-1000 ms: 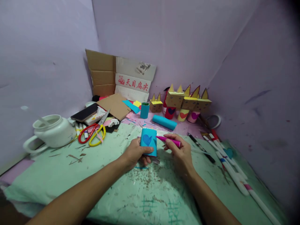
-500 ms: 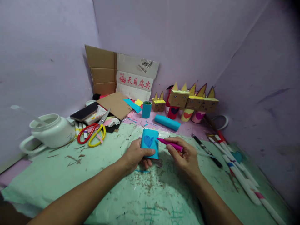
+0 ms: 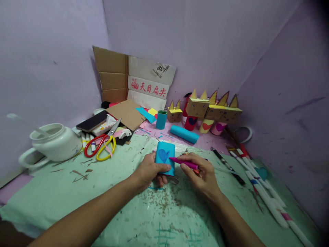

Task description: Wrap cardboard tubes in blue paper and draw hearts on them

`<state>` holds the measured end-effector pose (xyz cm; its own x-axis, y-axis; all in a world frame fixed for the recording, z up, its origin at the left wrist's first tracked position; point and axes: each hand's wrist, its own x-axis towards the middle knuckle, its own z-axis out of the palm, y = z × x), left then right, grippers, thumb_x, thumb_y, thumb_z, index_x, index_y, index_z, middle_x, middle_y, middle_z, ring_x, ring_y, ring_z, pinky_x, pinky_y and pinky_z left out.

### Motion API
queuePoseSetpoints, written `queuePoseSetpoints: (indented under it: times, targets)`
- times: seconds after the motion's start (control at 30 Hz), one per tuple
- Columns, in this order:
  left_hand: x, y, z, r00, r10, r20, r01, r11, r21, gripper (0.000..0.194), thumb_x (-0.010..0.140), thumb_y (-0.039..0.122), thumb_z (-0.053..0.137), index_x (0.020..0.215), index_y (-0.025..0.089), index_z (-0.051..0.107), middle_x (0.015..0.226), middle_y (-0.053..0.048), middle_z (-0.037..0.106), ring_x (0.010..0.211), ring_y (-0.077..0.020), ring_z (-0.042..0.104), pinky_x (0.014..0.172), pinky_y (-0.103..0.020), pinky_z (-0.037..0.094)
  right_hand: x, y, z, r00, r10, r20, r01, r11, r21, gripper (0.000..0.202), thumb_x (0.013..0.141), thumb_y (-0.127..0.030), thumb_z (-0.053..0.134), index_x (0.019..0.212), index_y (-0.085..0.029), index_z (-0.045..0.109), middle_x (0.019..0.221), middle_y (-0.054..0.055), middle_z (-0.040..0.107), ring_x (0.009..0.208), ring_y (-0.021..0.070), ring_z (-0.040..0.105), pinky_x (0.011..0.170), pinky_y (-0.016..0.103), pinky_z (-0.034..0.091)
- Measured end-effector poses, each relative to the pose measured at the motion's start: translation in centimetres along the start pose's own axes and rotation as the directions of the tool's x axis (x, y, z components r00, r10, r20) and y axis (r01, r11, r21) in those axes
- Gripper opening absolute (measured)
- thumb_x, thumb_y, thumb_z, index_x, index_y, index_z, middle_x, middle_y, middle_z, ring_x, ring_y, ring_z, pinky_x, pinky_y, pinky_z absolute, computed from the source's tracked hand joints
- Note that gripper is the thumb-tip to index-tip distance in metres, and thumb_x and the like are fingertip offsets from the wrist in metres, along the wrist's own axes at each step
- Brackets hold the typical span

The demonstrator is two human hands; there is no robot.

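Note:
A blue paper-covered tube with a darker blue heart on its front is held upright in my left hand, thumb across its lower front. Between the fingers and thumb of my right hand is a magenta marker. Its tip points left and meets the tube's face at the heart's right edge. Farther back stand another blue tube and, lying on its side, a blue roll.
Red-and-yellow scissors and a white pot lie to the left, near a phone. Cardboard figures with pointed ears stand at the back right. Several white markers and a black pen are on the right.
My right hand has moved the magenta marker slightly left and down, bringing its tip to the heart's edge. The left hand keeps the blue tube in nearly the same place.

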<state>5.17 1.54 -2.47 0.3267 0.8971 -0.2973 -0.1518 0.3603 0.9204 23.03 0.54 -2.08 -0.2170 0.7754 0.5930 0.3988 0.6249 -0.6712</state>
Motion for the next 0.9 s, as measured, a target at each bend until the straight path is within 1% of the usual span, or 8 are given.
queuePoseSetpoints:
  times: [0.07, 0.23, 0.37, 0.5, 0.67, 0.73, 0.8, 0.9]
  targets:
    - [0.03, -0.02, 0.01, 1.000, 0.002, 0.001, -0.002, 1.000, -0.003, 0.026, 0.061, 0.025, 0.070, 0.079, 0.016, 0.053, 0.039, 0.002, 0.058, 0.029, -0.0119, 0.050, 0.028, -0.018, 0.037, -0.01, 0.03, -0.01, 1.000, 0.006, 0.010, -0.006, 1.000, 0.010, 0.015, 0.085, -0.021, 0.060, 0.092, -0.025, 0.072, 0.077, 0.002, 0.069, 0.068, 0.0184, 0.062, 0.061, 0.030, 0.046]
    - [-0.03, -0.05, 0.05, 1.000, 0.001, -0.004, -0.001, 1.000, -0.002, 0.026, 0.061, 0.022, 0.070, 0.080, 0.015, 0.054, 0.040, 0.002, 0.058, 0.029, -0.0116, 0.050, 0.029, -0.018, 0.038, -0.03, 0.13, 0.11, 0.997, 0.043, -0.064, -0.045, 0.999, -0.029, 0.016, 0.084, -0.021, 0.060, 0.095, -0.024, 0.071, 0.081, 0.003, 0.070, 0.072, 0.0199, 0.064, 0.065, 0.031, 0.047]
    - [0.04, -0.21, -0.07, 1.000, 0.002, -0.006, -0.002, 1.000, 0.002, 0.027, 0.060, 0.023, 0.071, 0.079, 0.016, 0.053, 0.041, 0.002, 0.058, 0.029, -0.0125, 0.051, 0.028, -0.019, 0.038, -0.14, 0.11, 0.17, 1.000, 0.025, -0.014, -0.025, 1.000, -0.005, 0.014, 0.085, -0.021, 0.059, 0.091, -0.024, 0.071, 0.079, 0.002, 0.071, 0.072, 0.0192, 0.065, 0.064, 0.030, 0.048]
    - [0.08, -0.27, -0.10, 1.000, 0.008, 0.000, -0.008, 1.000, 0.016, 0.030, 0.060, 0.023, 0.070, 0.084, 0.015, 0.054, 0.043, 0.002, 0.060, 0.030, -0.0128, 0.052, 0.028, -0.019, 0.040, -0.21, 0.14, 0.18, 0.995, 0.039, -0.093, -0.044, 0.998, -0.048, 0.014, 0.084, -0.022, 0.060, 0.092, -0.024, 0.071, 0.084, 0.004, 0.073, 0.077, 0.0214, 0.067, 0.067, 0.032, 0.049]
    - [-0.01, -0.22, 0.01, 1.000, 0.017, -0.005, -0.017, 1.000, 0.022, 0.026, 0.060, 0.023, 0.070, 0.079, 0.016, 0.053, 0.041, 0.002, 0.058, 0.029, -0.0123, 0.051, 0.029, -0.019, 0.039, -0.13, -0.35, 0.14, 0.999, 0.037, 0.003, -0.037, 0.999, -0.019, 0.012, 0.084, -0.024, 0.060, 0.085, -0.023, 0.072, 0.073, 0.002, 0.071, 0.065, 0.0187, 0.065, 0.061, 0.029, 0.049]
    - [-0.03, -0.24, 0.03, 1.000, 0.023, -0.004, -0.023, 1.000, 0.019, 0.027, 0.060, 0.023, 0.070, 0.079, 0.016, 0.053, 0.042, 0.002, 0.059, 0.030, -0.0125, 0.051, 0.029, -0.019, 0.039, -0.08, -0.55, 0.18, 0.998, 0.051, -0.028, -0.052, 0.998, -0.027, 0.011, 0.082, -0.025, 0.060, 0.082, -0.023, 0.071, 0.072, 0.002, 0.071, 0.063, 0.0184, 0.064, 0.059, 0.029, 0.049]
    - [-0.04, -0.27, 0.01, 1.000, 0.024, -0.006, -0.024, 0.999, 0.026, 0.027, 0.060, 0.023, 0.070, 0.080, 0.016, 0.053, 0.042, 0.002, 0.059, 0.030, -0.0127, 0.052, 0.029, -0.019, 0.039, -0.03, -0.62, 0.22, 0.987, 0.118, -0.108, -0.120, 0.993, -0.010, 0.010, 0.079, -0.025, 0.062, 0.079, -0.022, 0.071, 0.072, 0.003, 0.071, 0.060, 0.0179, 0.063, 0.056, 0.029, 0.048]
    - [-0.05, -0.30, -0.01, 1.000, 0.019, -0.014, -0.018, 0.999, 0.042, 0.028, 0.062, 0.023, 0.070, 0.082, 0.016, 0.053, 0.042, 0.002, 0.059, 0.031, -0.0128, 0.052, 0.029, -0.019, 0.039, 0.00, -0.55, 0.24, 0.925, 0.309, -0.221, -0.289, 0.950, 0.121, 0.010, 0.074, -0.029, 0.066, 0.077, -0.020, 0.070, 0.062, 0.002, 0.068, 0.051, 0.0165, 0.060, 0.046, 0.026, 0.043]
